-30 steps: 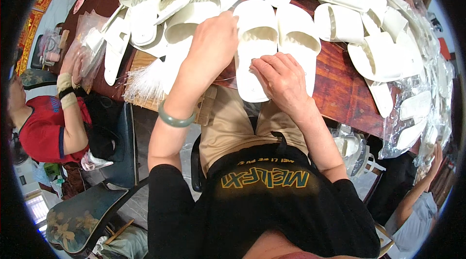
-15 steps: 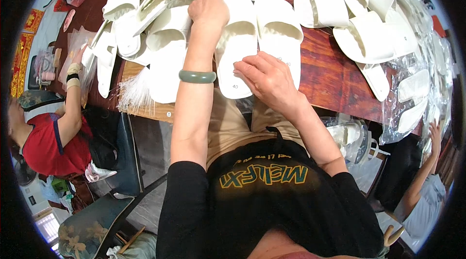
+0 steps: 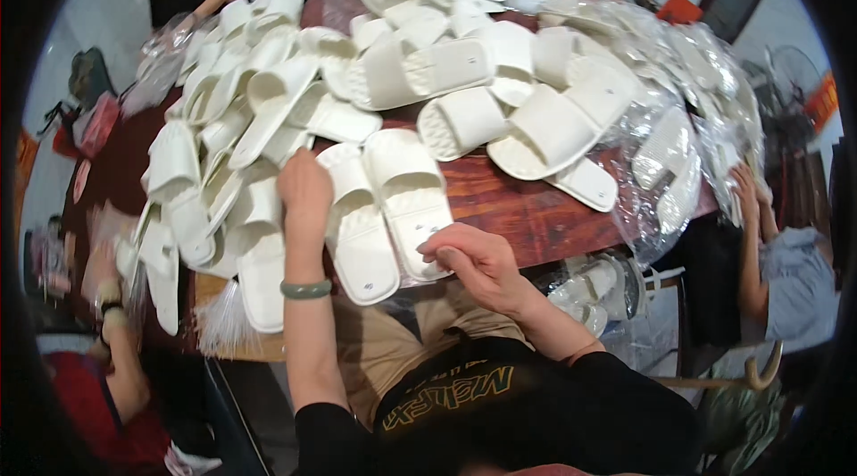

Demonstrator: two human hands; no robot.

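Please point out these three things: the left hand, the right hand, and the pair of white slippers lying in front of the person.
left hand [image 3: 305, 186], head view, back of hand.
right hand [image 3: 471, 260], head view, knuckles.
pair of white slippers [image 3: 406, 174], head view, right slipper's strap.

Two white slippers [image 3: 386, 208] are laid side by side before the person. Dozens more are heaped on one wooden table [image 3: 527, 212], too many to be counted.
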